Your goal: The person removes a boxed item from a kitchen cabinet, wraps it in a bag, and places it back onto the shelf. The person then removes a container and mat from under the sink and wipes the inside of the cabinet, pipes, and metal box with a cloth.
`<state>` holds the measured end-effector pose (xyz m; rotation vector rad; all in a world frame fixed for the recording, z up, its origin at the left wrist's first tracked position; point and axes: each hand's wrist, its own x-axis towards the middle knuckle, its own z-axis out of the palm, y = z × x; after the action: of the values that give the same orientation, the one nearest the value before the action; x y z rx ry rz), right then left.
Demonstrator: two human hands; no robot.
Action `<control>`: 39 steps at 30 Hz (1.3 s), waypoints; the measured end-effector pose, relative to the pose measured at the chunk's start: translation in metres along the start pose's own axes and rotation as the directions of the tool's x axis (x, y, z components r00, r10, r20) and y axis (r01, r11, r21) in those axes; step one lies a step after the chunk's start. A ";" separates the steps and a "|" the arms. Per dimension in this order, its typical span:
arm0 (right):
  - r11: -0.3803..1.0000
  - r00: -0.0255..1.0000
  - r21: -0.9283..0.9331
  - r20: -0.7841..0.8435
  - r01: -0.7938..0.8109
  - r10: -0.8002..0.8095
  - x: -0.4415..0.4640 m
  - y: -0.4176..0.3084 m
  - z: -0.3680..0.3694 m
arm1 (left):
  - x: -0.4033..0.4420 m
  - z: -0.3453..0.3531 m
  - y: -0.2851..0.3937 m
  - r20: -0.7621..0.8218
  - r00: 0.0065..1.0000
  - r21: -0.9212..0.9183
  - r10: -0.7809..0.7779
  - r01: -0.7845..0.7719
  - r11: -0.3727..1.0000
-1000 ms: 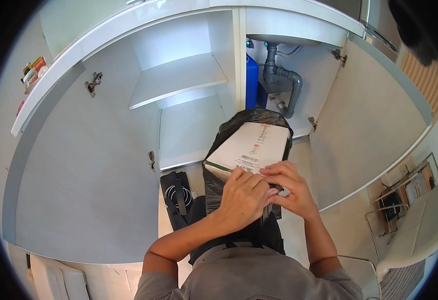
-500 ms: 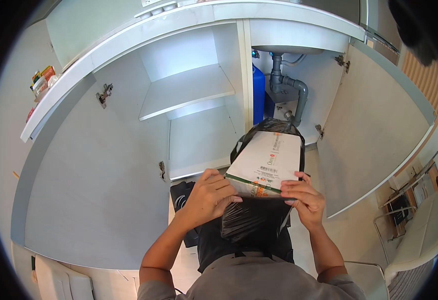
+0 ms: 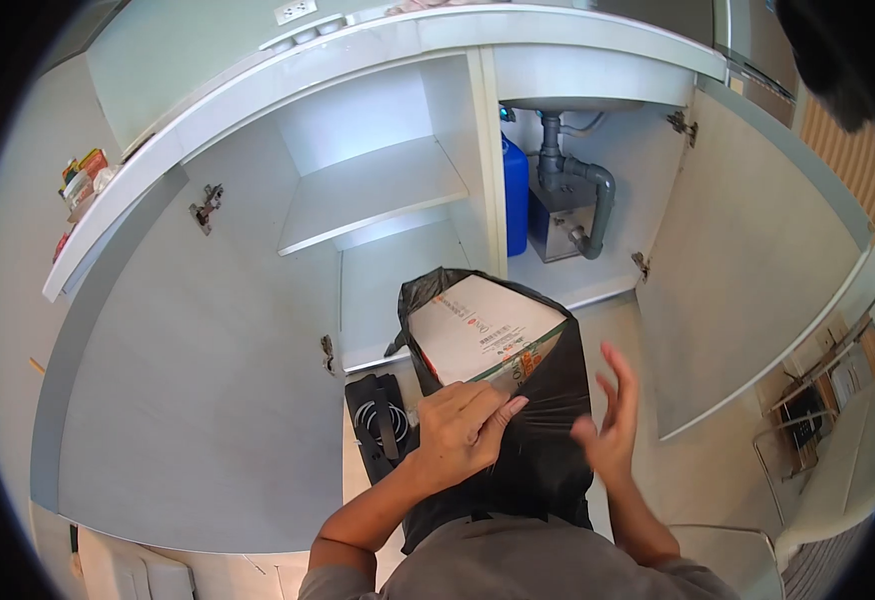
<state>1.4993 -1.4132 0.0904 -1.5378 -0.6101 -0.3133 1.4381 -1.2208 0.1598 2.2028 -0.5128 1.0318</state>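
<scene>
A white box (image 3: 483, 325) with printed text and a green-and-orange side lies tilted inside a black plastic bag (image 3: 548, 430). The bag's mouth surrounds the box, whose top face is exposed. My left hand (image 3: 458, 430) pinches the bag's near edge, just below the box's near corner. To the right of the bag, my right hand (image 3: 613, 415) is raised with its fingers apart, touching nothing, slightly blurred by motion. The bag's lower part rests against my lap.
Ahead is an open cabinet with a shelf (image 3: 378, 195), a blue container (image 3: 515, 200), grey drain pipes (image 3: 603, 195) and a metal box (image 3: 563, 225). Open doors stand left (image 3: 198, 380) and right (image 3: 758, 260). A black case with coiled cable (image 3: 383, 420) lies on the floor.
The box and bag have turned and tilted leftward. My left hand has moved right to the bag's edge below the box. My right hand has let go and opened beside the bag.
</scene>
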 end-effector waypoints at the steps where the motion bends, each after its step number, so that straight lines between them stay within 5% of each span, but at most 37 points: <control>1: 0.993 0.999 -0.116 0.036 0.017 -0.013 -0.021 -0.007 0.000 | 0.000 0.002 -0.005 -0.041 0.999 0.010 -0.015 0.015 1.000; 4: 0.916 0.976 -0.382 0.214 0.124 -0.043 -0.071 0.003 0.010 | 0.010 0.007 -0.018 -0.105 0.994 0.029 -0.040 0.044 0.999; 6: 0.919 0.873 -0.290 0.332 -0.266 0.357 -0.087 0.028 0.021 | 0.016 0.016 -0.021 -0.120 0.991 0.038 -0.058 0.063 0.997; 9: 0.786 0.768 -0.526 0.340 -0.324 0.543 -0.071 0.030 0.045 | 0.021 0.039 -0.021 -0.138 0.990 -0.048 -0.022 0.015 0.999; 14: 0.924 0.896 -0.379 0.397 -0.040 0.201 -0.063 0.059 0.078 | 0.042 0.029 -0.010 -0.076 0.996 0.077 0.043 -0.038 0.996; 18: 0.995 0.936 -0.101 0.351 0.005 0.031 0.005 0.090 0.133 | 0.106 -0.010 0.050 -0.317 0.866 0.024 0.386 -0.399 0.917; 22: 0.994 0.917 0.078 0.398 -0.073 0.036 0.051 0.155 0.205 | 0.136 0.034 -0.034 0.063 0.973 0.124 0.223 -0.229 0.965; 24: 0.978 0.870 0.137 0.489 -0.155 0.069 0.056 0.185 0.232 | 0.113 0.021 -0.100 -0.072 0.988 0.254 0.140 -0.117 0.960; 25: 0.959 0.834 0.185 0.547 -0.213 0.079 0.057 0.204 0.244 | 0.096 0.004 -0.131 -0.066 0.993 0.284 -0.101 0.115 0.952; 26: 0.935 0.794 0.225 0.602 -0.275 0.089 0.057 0.223 0.256 | 0.079 -0.010 -0.164 -0.193 0.960 0.357 -0.203 0.261 0.897; 28: 0.978 0.925 0.027 0.332 -0.207 0.186 0.061 0.243 0.260 | 0.026 -0.037 -0.253 -0.399 0.871 0.444 -0.285 0.456 0.771; 30: 0.961 0.918 -0.038 0.289 -0.274 0.273 0.071 0.261 0.261 | -0.027 -0.062 -0.330 -0.571 0.782 0.570 -0.249 0.596 0.566; 32: 0.888 0.874 0.156 0.316 -0.433 0.371 0.078 0.277 0.258 | -0.089 -0.069 -0.386 -0.557 0.743 0.603 -0.371 0.669 0.435; 34: 0.900 0.825 0.049 0.423 -0.434 0.375 0.091 0.278 0.254 | -0.120 -0.076 -0.417 -0.540 0.686 0.635 -0.487 0.712 0.300; 35: 0.898 0.812 0.063 0.458 -0.436 0.362 0.092 0.278 0.254 | -0.131 -0.077 -0.426 -0.415 0.392 0.289 -0.821 0.913 0.290; 36: 0.894 0.797 0.076 0.491 -0.441 0.351 0.088 0.277 0.253 | -0.143 -0.076 -0.433 -0.107 0.088 -0.057 -0.990 0.994 0.095; 38: 0.889 0.829 0.122 0.433 -0.442 0.353 0.085 0.273 0.255 | -0.165 -0.070 -0.442 -0.174 0.158 -0.216 -0.972 0.957 0.194; 39: 0.823 0.780 0.141 0.437 -0.551 0.448 0.081 0.273 0.254 | -0.166 -0.072 -0.440 -0.098 0.026 -0.345 -0.995 0.937 0.058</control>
<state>1.6734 -1.1392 -0.1114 -1.4461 -0.4896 0.4853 1.5532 -0.8431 -0.1064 1.4747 1.0323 0.4028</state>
